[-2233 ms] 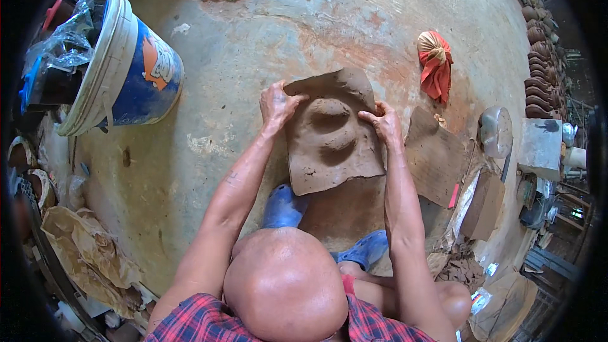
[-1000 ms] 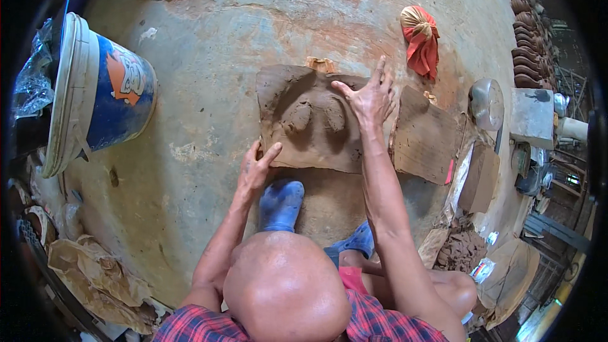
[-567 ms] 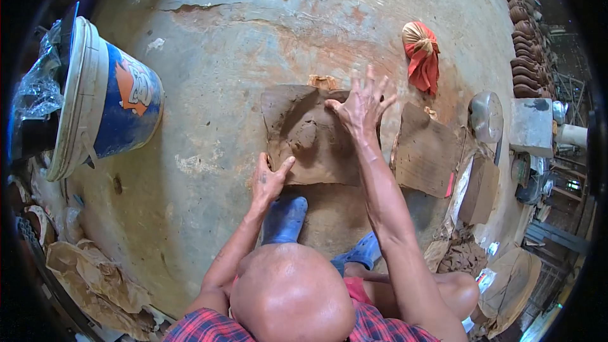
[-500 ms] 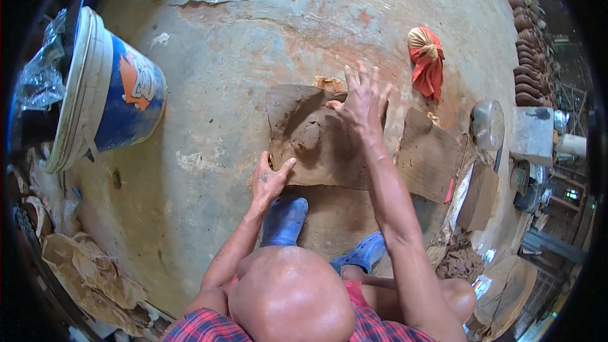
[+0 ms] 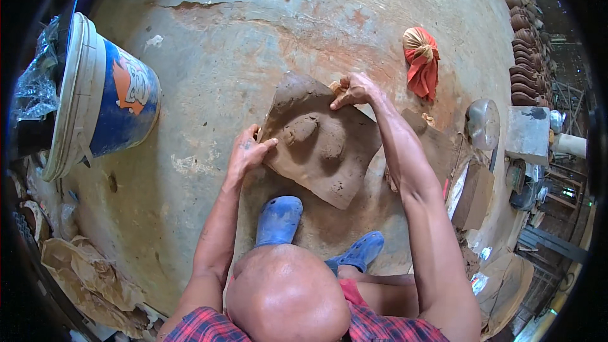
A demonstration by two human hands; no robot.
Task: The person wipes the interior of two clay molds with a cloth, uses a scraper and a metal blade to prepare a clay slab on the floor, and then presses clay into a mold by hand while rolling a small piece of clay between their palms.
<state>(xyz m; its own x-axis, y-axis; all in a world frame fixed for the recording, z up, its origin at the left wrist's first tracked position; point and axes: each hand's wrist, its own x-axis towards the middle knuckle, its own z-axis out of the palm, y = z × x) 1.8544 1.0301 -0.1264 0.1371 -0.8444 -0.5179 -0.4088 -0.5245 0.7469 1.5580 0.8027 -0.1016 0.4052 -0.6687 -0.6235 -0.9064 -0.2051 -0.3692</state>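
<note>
A flat brown sheet [image 5: 358,142], which looks like a clay slab, is tilted between my two hands above the floor. On its upper face are a raised lump [image 5: 301,130] and a hollowed, shadowed patch beside it. My left hand [image 5: 252,149] grips the left edge, thumb on top and fingers tucked under. With thumb and bent fingers my right hand [image 5: 354,90] pinches the far edge. Just behind that edge a small tan scrap [image 5: 334,87] shows in part. Whatever lies directly under the sheet is hidden.
A blue-and-white bucket [image 5: 126,98] stands at the left. A red and tan cloth bundle [image 5: 421,63] lies far right, near another brown sheet [image 5: 437,142] and a round metal vessel [image 5: 483,125]. Blue clogs [image 5: 278,220] are on my feet. Brown curved pieces [image 5: 525,79] are stacked beyond.
The sheet has been turned clockwise and tipped up. My right hand has gone from spread fingers to a pinch on the far edge; my left hand has moved slightly left and away from me.
</note>
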